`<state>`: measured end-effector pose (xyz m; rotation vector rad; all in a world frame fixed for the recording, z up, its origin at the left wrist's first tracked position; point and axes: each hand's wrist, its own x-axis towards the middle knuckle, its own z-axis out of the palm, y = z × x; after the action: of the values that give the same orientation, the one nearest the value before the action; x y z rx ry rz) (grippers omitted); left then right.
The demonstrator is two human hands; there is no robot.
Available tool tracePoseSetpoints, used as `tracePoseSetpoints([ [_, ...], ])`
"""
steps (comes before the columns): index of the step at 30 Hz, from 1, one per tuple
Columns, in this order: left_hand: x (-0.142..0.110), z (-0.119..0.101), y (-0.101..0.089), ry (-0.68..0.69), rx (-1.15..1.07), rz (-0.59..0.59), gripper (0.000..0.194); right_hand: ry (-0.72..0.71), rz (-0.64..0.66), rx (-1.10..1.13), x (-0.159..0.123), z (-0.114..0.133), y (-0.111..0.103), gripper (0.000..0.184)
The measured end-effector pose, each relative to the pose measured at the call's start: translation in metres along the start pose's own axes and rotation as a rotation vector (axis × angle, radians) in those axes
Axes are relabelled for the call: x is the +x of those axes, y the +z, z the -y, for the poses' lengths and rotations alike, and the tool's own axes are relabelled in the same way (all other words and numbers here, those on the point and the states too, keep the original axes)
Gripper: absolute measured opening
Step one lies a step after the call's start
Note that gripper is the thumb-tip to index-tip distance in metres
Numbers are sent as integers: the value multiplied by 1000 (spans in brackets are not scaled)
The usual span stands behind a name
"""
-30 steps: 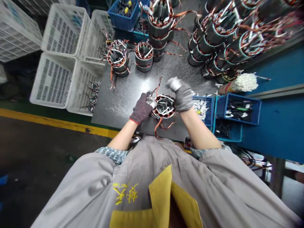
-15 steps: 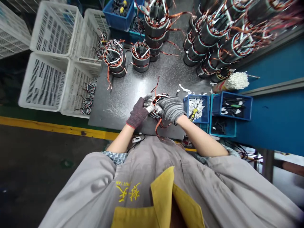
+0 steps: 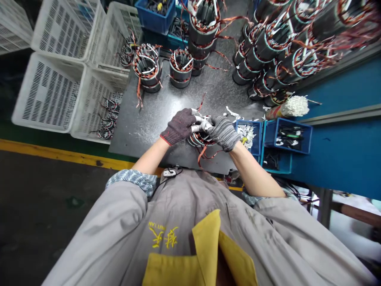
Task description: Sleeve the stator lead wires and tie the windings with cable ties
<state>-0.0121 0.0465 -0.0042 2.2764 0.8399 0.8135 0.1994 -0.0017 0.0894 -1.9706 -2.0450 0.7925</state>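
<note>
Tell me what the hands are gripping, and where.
The left hand and right hand grip white strips on the top of a copper-wound stator.

Stator [image 3: 200, 141] half buried under left hand [image 3: 179, 126] and right hand [image 3: 223, 133]; stacked stators [image 3: 203, 28] at 12 o'clock cut by top edge, blue bin [image 3: 154, 11] at 11 too.

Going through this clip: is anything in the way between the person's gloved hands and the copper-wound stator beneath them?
Nothing visible is. The left hand's maroon knit glove and the right hand's grey knit glove are directly over the copper-wound steel stator, with white strips pinched between them above it.
</note>
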Motion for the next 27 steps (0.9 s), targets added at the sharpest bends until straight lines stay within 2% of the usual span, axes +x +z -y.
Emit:
tracePoseSetpoints([
  [3, -12, -3, 11, -79, -15, -84, 26, 89, 31, -27, 5, 14, -3, 27],
  [6, -13, -4, 15, -134, -42, -100, 25, 135, 34, -74, 20, 24, -7, 29],
  [10, -7, -5, 12, -228, -187, -112, 31, 85, 39, 11, 33, 11, -25, 33],
  [13, -8, -9, 11, -281, -302, -140, 37, 6, -153, 238, 26, -16, -40, 44],
  [15, -10, -11, 12, -306, -332, -155, 37, -88, -272, 338, 20, -29, -43, 45],
  [16, -10, -11, 13, -318, -328, -163, 36, -145, -267, 336, 18, -31, -41, 42],
  [18, -10, -10, 12, -330, -298, -166, 32, -224, -133, 232, 20, -23, -31, 38],
  [20, -10, -10, 10, -328, -265, -152, 29, -223, 29, 97, 23, -5, -19, 35],
  [21, -10, -11, 9, -324, -257, -147, 27, -191, 58, 73, 25, 4, -13, 33],
  [22, -10, -14, 7, -322, -254, -148, 26, -141, 32, 99, 26, 12, -8, 33],
  [24, -11, -19, 3, -326, -247, -172, 23, -19, -160, 276, 24, 14, -4, 42],
  [26, -11, -22, 0, -344, -209, -196, 22, 94, -364, 434, 15, -4, -6, 55],
  [27, -11, -21, -1, -352, -184, -204, 22, 136, -401, 442, 6, -19, -9, 57],
])
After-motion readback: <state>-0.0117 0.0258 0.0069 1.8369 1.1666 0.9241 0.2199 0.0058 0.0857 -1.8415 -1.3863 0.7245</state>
